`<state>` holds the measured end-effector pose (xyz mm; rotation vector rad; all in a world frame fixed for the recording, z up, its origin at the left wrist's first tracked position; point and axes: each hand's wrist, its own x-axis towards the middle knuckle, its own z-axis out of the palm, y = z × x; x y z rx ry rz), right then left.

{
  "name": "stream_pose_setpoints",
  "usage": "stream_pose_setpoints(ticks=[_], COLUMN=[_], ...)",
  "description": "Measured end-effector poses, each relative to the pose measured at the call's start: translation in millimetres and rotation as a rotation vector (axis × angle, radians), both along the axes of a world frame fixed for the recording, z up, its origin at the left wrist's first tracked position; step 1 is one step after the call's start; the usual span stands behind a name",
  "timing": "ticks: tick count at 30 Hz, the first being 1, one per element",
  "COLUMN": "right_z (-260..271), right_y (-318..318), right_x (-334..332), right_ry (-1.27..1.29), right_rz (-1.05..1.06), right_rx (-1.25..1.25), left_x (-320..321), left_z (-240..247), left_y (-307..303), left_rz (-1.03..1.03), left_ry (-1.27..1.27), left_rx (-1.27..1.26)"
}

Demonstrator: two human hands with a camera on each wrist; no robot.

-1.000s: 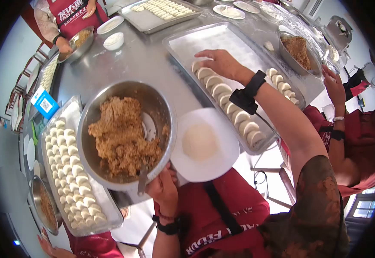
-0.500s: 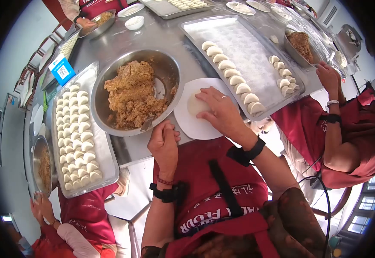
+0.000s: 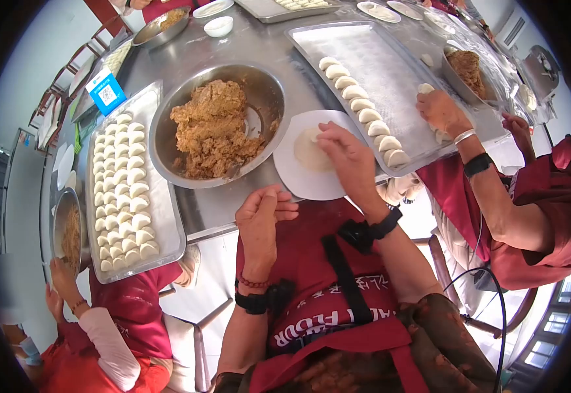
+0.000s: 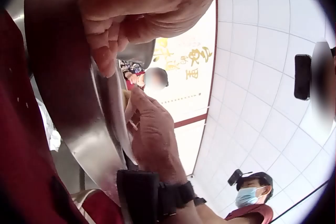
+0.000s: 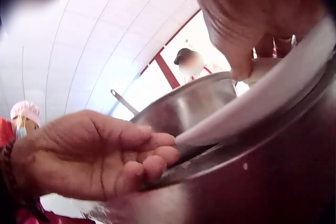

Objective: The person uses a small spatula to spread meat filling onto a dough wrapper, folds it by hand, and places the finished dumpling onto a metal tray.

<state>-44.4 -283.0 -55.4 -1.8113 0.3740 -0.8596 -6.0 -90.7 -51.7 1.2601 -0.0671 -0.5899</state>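
A round dough wrapper (image 3: 313, 152) lies on a white plate (image 3: 289, 171) near the table edge. My right hand (image 3: 352, 164) is over its right side, thumb and fingertips pinching a pale edge, also visible in the left wrist view at the right hand (image 4: 153, 132). Just left of the plate, my left hand (image 3: 260, 219) is held palm inward with loosely bent fingers and nothing in them; the right wrist view shows this left hand (image 5: 94, 155) beside the plate rim. A steel bowl (image 3: 274, 92) of brown filling (image 3: 213, 131) stands behind it.
To the right, a tray (image 3: 390, 98) carries a row of dumplings (image 3: 357, 105); another person's hand (image 3: 444, 112) is at its far side. A tray full of dumplings (image 3: 125, 190) lies left of the bowl. A blue card (image 3: 106, 93) stands behind that tray.
My right hand came from the dumpling row to the plate, and its spread fingers have drawn together at the wrapper. My left hand has left the bowl rim. A neighbour's hand has reached onto the right tray.
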Motion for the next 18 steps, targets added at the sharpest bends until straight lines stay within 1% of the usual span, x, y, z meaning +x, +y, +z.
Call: stream_pose_setpoints(ticks=[1, 2, 5, 8, 11, 14, 16, 17, 18], right_z=[8, 16, 35, 44, 45, 43, 43, 48, 56], right_y=[3, 3, 11, 30, 53, 71, 77, 77, 75], right_x=[-5, -12, -24, -30, -32, -30, -29, -29, -31], right_ry=[-0.056, -0.103, -0.278, -0.279, -0.216, -0.13, -0.095, -0.02, 0.053], right_rz=[0.017, 0.088, 0.336, 0.46, 0.555, 0.612, 0.613, 0.572, 0.53], right_rx=[0.218, 0.46, 1.027, 1.299, 1.354, 1.189, 1.095, 0.976, 0.857], left_x=[-2, -4, -6, -9, -18, -14, -11, -10, -8], left_z=[2, 3, 5, 8, 19, 7, 3, 2, 7], left_y=[2, 4, 5, -1, -2, 8, 17, 22, 27], left_rz=[-0.026, -0.052, -0.169, -0.289, -0.207, -0.224, -0.229, -0.232, -0.236], left_ry=[0.045, 0.091, 0.267, 0.377, 0.357, 0.324, 0.326, 0.325, 0.357], left_rx=[-0.065, -0.129, -0.314, -0.501, -0.597, -0.563, -0.485, -0.448, -0.477])
